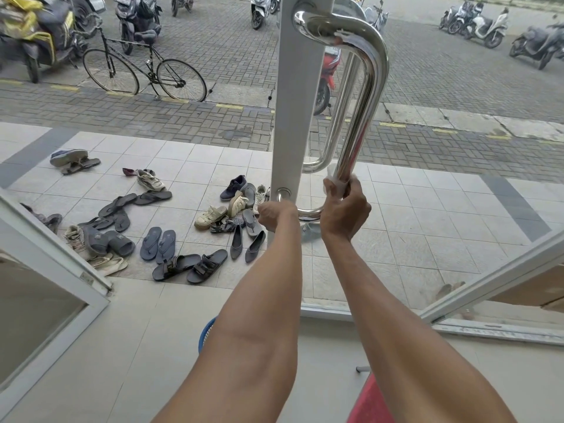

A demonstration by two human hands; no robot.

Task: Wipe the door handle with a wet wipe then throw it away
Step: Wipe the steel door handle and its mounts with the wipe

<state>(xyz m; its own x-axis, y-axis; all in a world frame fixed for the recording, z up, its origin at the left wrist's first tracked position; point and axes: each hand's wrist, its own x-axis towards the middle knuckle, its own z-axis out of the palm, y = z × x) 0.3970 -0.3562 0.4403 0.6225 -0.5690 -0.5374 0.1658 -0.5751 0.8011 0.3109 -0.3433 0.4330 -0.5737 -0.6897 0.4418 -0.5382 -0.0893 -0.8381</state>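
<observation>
A long polished steel door handle (370, 87) curves down the white frame (294, 117) of a glass door. My right hand (346, 212) is wrapped around the handle's lower part, with a white wet wipe (335, 180) pressed between palm and bar; only a crumpled edge of the wipe shows above my fingers. My left hand (274, 213) is closed at the door frame's edge, level with the handle's bottom mount (283, 195). Whether it grips the frame or only rests against it, I cannot tell.
Several shoes and sandals (171, 227) lie scattered on the tiled porch outside. A bicycle (143, 71) and parked scooters (485, 25) stand on the paving beyond. A blue basket rim (205, 334) shows under my left forearm, and a second door leaf (48, 270) stands at left.
</observation>
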